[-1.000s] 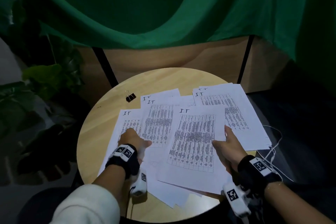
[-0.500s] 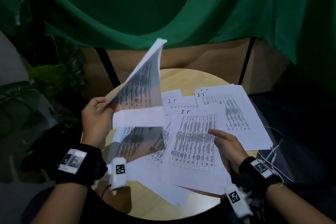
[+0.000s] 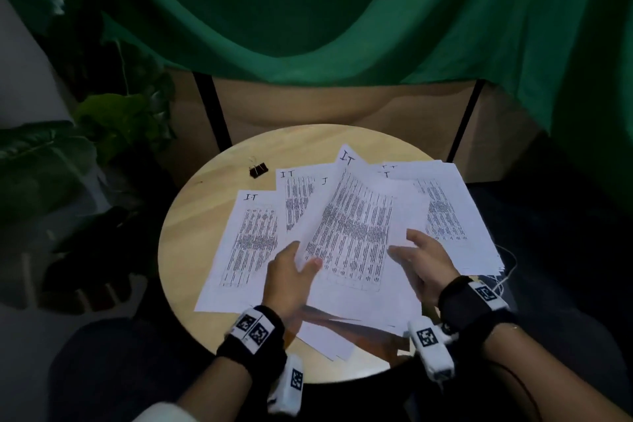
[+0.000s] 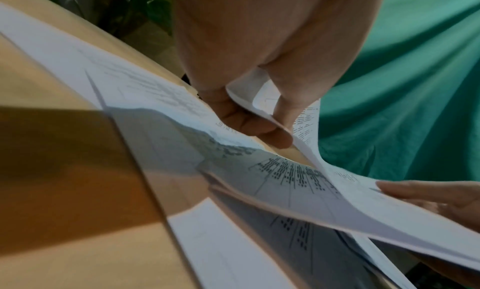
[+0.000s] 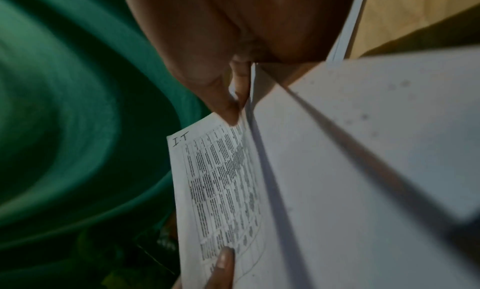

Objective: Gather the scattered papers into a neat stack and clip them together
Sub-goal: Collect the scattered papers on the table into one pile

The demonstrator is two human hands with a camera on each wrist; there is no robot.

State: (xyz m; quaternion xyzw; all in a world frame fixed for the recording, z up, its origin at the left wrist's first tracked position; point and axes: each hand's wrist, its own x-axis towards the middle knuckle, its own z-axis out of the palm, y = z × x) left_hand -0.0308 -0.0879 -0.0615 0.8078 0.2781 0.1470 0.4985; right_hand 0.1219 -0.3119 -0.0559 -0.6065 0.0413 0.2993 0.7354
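Observation:
Several printed sheets marked "I.T" lie fanned over the round wooden table [image 3: 181,243]. One printed sheet [image 3: 356,226] is raised at an angle over the middle of the spread. My left hand [image 3: 303,259] pinches its near left edge, thumb on top; the left wrist view shows that pinch [image 4: 259,119]. My right hand [image 3: 406,245] grips the sheet's right edge, thumb on the paper and fingers at the edge, also visible in the right wrist view [image 5: 233,100]. A black binder clip [image 3: 258,169] lies alone at the table's far left.
One single sheet [image 3: 253,243] lies flat to the left, and a thicker pile [image 3: 455,216] overhangs the table's right edge. A thin white cable [image 3: 507,271] trails off to the right. Leafy plants [image 3: 68,164] stand to the left, and green cloth [image 3: 342,27] hangs behind.
My left hand picked up a sheet from the left, swung it up high, then brought it down over the middle. My right hand left the centre sheet and took hold of its right edge.

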